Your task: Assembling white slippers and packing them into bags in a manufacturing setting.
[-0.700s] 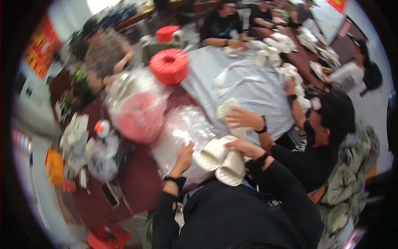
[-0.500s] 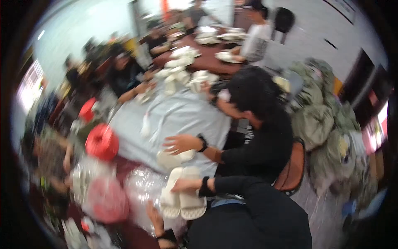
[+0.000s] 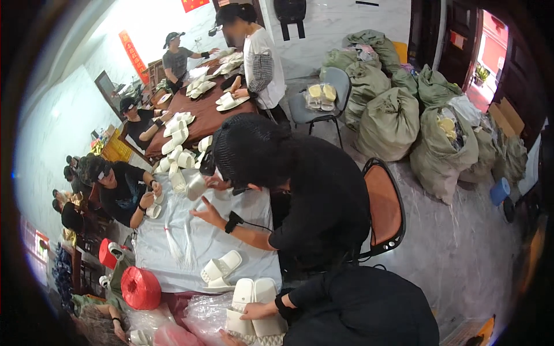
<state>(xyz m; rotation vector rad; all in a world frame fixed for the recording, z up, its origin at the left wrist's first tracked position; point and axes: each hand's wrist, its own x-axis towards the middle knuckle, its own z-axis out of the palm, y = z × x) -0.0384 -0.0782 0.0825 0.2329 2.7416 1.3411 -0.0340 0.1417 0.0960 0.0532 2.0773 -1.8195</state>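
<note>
White slippers (image 3: 252, 307), a pair side by side, lie under the right hand (image 3: 258, 311), whose fingers spread flat over their soles. Only a sliver of the left hand (image 3: 229, 339) shows at the bottom edge; its fingers cannot be told. Clear plastic bags (image 3: 202, 314) crumple just beside the pair, a red twine spool (image 3: 140, 288) farther left.

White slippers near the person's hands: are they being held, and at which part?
The right hand lies on top of the pair of white slippers, around their middle. The left hand touches their lower end.
</note>
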